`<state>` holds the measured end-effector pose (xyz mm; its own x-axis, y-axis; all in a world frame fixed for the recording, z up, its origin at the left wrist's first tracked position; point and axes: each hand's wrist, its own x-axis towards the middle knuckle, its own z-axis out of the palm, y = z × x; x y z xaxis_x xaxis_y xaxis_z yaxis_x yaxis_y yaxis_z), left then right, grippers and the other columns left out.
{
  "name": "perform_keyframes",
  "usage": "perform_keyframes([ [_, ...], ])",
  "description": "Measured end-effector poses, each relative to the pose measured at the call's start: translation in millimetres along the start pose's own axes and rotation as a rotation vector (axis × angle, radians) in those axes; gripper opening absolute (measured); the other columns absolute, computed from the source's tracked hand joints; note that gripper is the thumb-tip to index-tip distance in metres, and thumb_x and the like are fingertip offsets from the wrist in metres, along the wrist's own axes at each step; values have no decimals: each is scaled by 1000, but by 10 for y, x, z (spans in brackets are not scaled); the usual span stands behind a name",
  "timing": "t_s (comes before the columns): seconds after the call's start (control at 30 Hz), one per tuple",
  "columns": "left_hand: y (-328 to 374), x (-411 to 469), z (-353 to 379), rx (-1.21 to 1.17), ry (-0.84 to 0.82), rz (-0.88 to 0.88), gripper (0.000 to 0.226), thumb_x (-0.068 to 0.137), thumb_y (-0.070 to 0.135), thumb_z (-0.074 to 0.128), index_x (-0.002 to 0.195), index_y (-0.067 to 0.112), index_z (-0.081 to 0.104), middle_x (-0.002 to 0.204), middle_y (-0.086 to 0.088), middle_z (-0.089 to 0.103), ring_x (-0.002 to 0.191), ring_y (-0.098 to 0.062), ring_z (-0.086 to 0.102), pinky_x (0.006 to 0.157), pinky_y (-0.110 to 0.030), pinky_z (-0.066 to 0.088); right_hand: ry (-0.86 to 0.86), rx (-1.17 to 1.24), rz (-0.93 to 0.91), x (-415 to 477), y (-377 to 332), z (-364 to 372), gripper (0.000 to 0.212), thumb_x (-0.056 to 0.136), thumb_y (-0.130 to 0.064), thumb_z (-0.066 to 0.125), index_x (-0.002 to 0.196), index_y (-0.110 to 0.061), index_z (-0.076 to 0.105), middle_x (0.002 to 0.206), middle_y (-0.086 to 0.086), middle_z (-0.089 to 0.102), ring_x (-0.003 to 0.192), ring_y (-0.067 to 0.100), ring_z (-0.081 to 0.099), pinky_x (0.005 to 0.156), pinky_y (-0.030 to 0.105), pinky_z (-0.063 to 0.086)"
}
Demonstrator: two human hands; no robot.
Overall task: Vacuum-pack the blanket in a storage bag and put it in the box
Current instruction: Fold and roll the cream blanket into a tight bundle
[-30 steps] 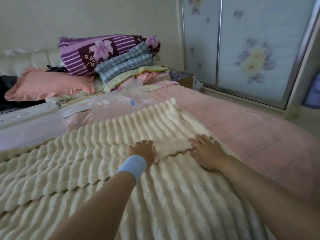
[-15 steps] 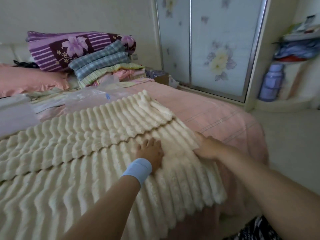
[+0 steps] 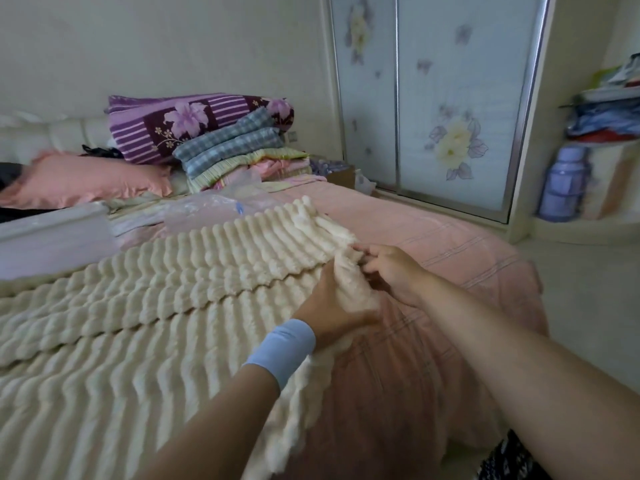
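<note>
Cut off at the far left edge: a soft pink pillow with a frill (image 3: 86,181), next to something black, too dark to make out. Spread over most of the bed: the fluffy cream blanket with bumpy ribs (image 3: 138,323), folded over itself, its near part running out of the bottom of the view. Half hidden behind the blanket's far fold: a clear crumpled plastic storage bag (image 3: 214,206), hard to see. Piled behind that by the wall: a purple flowered roll (image 3: 194,123) and a stack of folded checked and striped cloths (image 3: 235,150). Reaching in from the bottom, with a light blue wristband (image 3: 282,348): the left hand (image 3: 332,306), gripping the bunched right edge of the blanket, fingers buried in the fluff and out of sight. Just beside it, on the same edge: the right hand (image 3: 391,268), pinching the blanket corner with thumb and fingertips, arm stretched in from the bottom right. Under both: a pink bedspread (image 3: 450,254). Farther right: pale sliding doors with flowers (image 3: 450,116) and a blurry purple flask (image 3: 561,188).
</note>
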<state>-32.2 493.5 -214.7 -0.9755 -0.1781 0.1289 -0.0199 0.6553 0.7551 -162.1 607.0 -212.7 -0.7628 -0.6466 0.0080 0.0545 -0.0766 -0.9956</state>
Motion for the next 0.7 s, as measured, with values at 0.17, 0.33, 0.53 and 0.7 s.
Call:
perform_keyframes([
  [0.17,-38,309,-495,548,26,-239,65,88,22,59,145,14,29,138,-14,50,124,-32,51,98,-32,43,-16,-756,-448,231,73,171,92,91,-14,64,157,-45,8,164,0,28,147,16,34,116,39,37],
  [0.33,5,528,-941,673,-59,-229,49,82,36,71,124,15,58,120,-4,63,113,-23,59,92,-29,45,-61,-1381,-844,277,90,416,94,84,-37,66,156,-44,6,154,7,33,124,35,54,87,43,54],
  [0.53,-354,270,-934,666,-256,-381,113,53,57,86,145,22,30,139,1,48,124,-23,50,105,-40,42,73,-1313,-680,398,-29,633,12,95,-18,51,105,-16,57,98,5,59,91,31,63,70,41,45],
  [0.7,-557,98,-1176,994,-327,-690,50,94,34,58,135,7,51,126,-12,60,108,-27,59,97,-34,46,330,-1226,-595,588,2,749,13,90,-10,52,102,-11,54,102,10,57,91,34,59,64,37,35],
])
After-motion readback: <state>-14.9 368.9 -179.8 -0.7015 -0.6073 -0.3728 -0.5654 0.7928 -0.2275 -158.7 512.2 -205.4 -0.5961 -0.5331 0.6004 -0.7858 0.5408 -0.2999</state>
